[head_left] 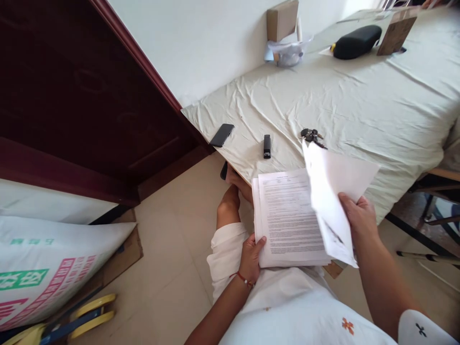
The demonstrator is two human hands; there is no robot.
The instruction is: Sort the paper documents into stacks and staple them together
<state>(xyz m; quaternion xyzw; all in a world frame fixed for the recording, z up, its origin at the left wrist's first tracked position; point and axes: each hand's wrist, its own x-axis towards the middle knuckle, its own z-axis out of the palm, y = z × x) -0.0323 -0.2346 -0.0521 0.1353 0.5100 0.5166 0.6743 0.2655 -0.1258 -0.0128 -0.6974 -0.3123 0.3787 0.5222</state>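
**Fig.: Two hands on printed pages at the table edge**

Nearest us: white clothing w/ an orange motif, and our L hand (250,256), a red string at the wrist, closed on the lower-left corner of a stack of printed pages (289,218). The stack lies partly on the lap, partly against the near table edge; long axis runs near-to-far, tilted slightly right, text lines crosswise, top of page pointing away from us toward the table. We cannot count its sheets; several offset edges show at left.

Just right: our R hand (359,218) pinches a lifted sheaf (332,191), raised off the stack & turned so its free end points up and left, over the table edge. Lower corner overlaps the stack's right side. Hands are apart, each clamped on its own paper. A bare knee shows under the table, left of the stack.

Mid-distance, on the wrinkled pale tablecloth (359,100): 1 dark phone (222,134) near the left corner, 1 black stapler-like item (267,146), 1 bunch of keys (311,135) just beyond the sheaf's tip.

Far end: 1 black case (357,41), 2 brown blocks, 1 clear bag w/ small items (287,51).

Left, on the floor: 1 printed sack (43,268) beside a dark red door (79,96).
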